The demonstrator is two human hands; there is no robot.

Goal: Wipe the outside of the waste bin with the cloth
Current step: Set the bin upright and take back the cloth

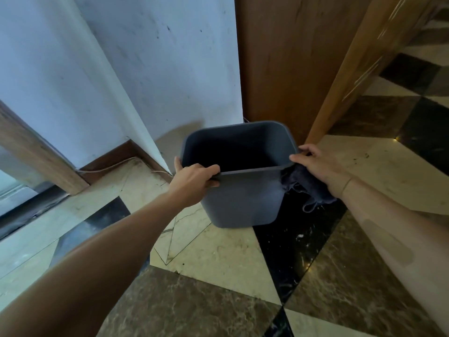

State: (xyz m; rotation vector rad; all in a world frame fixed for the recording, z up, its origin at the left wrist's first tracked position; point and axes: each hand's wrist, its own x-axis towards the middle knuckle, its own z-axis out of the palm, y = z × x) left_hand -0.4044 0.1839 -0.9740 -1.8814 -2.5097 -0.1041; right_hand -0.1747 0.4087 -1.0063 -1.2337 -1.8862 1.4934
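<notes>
A grey plastic waste bin (243, 203) stands on the marble floor in the middle of the view, empty and dark inside. My left hand (194, 176) grips the bin's near rim at its left corner, fingers curled over the edge. My right hand (313, 164) presses a dark blue cloth (306, 188) against the bin's right outer side, just under the rim. The cloth hangs down below my wrist in loose folds.
A white wall corner (150, 93) with brown skirting stands behind and left of the bin. A wooden door panel (291, 57) and door frame (345, 76) rise behind it on the right. Patterned marble floor (218, 263) spreads toward me.
</notes>
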